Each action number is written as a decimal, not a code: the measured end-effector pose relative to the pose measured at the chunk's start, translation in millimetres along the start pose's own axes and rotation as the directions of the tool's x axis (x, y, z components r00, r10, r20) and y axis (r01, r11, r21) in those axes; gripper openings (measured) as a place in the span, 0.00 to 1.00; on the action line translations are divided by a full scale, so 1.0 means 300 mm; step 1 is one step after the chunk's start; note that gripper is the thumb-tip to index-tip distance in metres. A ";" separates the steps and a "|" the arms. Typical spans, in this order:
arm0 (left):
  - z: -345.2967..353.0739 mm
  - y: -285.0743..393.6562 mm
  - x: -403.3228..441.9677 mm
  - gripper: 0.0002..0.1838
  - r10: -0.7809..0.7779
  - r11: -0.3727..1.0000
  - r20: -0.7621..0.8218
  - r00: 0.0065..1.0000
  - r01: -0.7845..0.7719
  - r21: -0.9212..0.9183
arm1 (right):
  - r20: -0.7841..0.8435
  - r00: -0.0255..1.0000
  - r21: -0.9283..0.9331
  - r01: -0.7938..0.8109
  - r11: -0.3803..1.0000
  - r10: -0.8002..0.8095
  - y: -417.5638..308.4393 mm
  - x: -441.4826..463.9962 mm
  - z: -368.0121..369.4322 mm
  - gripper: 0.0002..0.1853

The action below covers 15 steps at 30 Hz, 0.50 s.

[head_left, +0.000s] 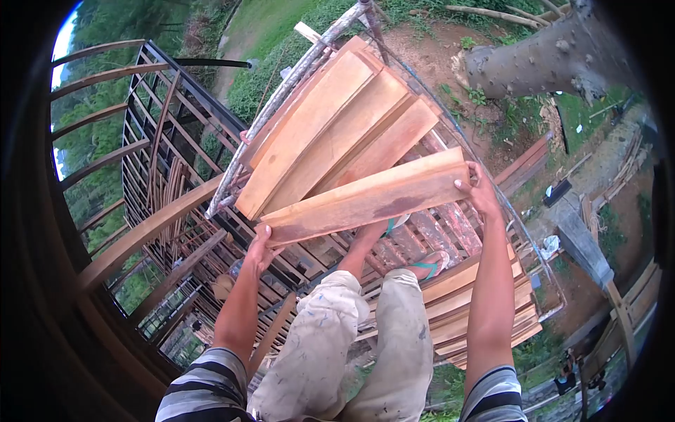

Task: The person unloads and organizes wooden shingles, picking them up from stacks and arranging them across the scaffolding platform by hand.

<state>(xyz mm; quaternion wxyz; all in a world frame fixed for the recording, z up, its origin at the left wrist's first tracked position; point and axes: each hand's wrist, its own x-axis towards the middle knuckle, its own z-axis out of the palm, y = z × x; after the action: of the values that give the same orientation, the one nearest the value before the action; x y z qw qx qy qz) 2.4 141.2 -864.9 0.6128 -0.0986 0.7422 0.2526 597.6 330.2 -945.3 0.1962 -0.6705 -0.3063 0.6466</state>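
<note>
Between my two hands is a reddish-brown wooden board (365,198) with a darker patch along its near face. My left hand (261,249) grips its left end, thumb on top. At the right end, my right hand (481,188) is closed around the board's edge. The board is held above my feet, its right end a little farther from me than its left. Just beyond it lies a stack of wooden boards (337,126), fanned out on the platform.
I stand in flip-flops on a raised slatted platform (450,228) with metal pipe rails (281,91). More boards (478,309) are stacked to my right. Curved wooden beams (151,232) and a dark frame stand at left. A tree trunk (527,67) rises at upper right; the ground lies well below.
</note>
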 end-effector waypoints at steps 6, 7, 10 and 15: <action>0.277 0.159 -0.158 0.31 -0.016 0.829 0.176 0.984 -0.085 0.553 | -0.031 0.983 0.191 -0.173 0.966 0.183 0.492 -0.387 -0.293 0.36; 0.370 0.172 -0.176 0.32 -0.016 0.806 0.219 0.976 -0.117 0.580 | -0.038 0.979 0.256 -0.186 0.949 0.202 0.562 -0.471 -0.323 0.36; 0.587 0.181 -0.113 0.31 0.014 0.653 0.278 0.961 -0.219 0.725 | -0.110 0.917 0.321 -0.332 0.887 0.383 0.679 -0.769 -0.385 0.36; 1.149 0.185 -0.094 0.28 -0.067 0.306 0.575 0.815 -0.532 0.790 | -0.176 0.879 0.384 -0.354 0.853 0.444 1.012 -1.287 -0.240 0.39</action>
<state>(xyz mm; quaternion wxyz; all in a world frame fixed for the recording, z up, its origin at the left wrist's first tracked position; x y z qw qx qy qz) 280.0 354.8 -865.7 0.6810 0.4530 0.5646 -0.1103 725.5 -140.1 -850.8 0.2078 -0.7536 -0.0146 0.6234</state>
